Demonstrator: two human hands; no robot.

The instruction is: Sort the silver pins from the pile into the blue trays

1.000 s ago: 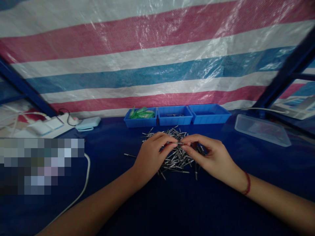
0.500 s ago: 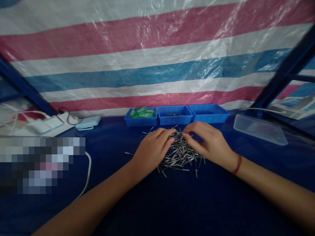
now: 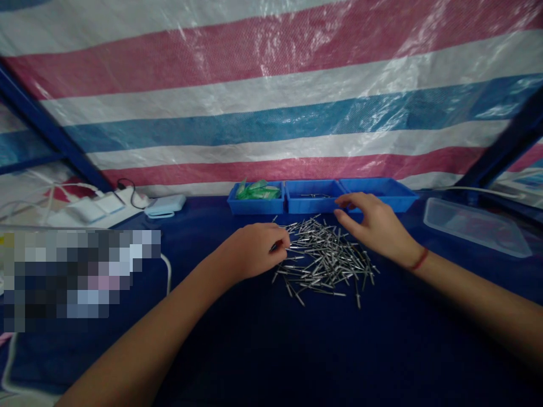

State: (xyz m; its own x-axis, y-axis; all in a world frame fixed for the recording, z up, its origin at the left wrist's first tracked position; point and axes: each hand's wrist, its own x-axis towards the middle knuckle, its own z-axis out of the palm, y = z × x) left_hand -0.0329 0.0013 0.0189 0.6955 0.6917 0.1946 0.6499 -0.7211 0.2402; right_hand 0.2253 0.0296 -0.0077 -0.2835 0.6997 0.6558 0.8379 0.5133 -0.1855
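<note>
A loose pile of blind rivets (image 3: 326,254), silvery with long thin stems, lies on the blue table. At the pile's left edge is my left hand (image 3: 257,249), its fingers curled in against the thumb. Whatever those fingers may hold is hidden. My right hand (image 3: 373,226) hovers over the pile's far right side, close to the bins, with thumb and fingers apart and nothing visible between them. Just beyond its fingertips, a few rivets (image 3: 314,195) lie in the middle blue bin (image 3: 311,205).
The left blue bin (image 3: 257,208) holds green plastic packets (image 3: 258,191); the right blue bin (image 3: 392,198) adjoins the middle one. A clear plastic lid (image 3: 475,226) lies at right. Far left are a power strip (image 3: 102,209), a light-blue case (image 3: 165,205) and a white cable (image 3: 168,271).
My hands, close together over the pile before, have moved apart. The left fingers have curled in at the pile's left edge; the right hand has shifted towards the bins. The view has turned slightly left.
</note>
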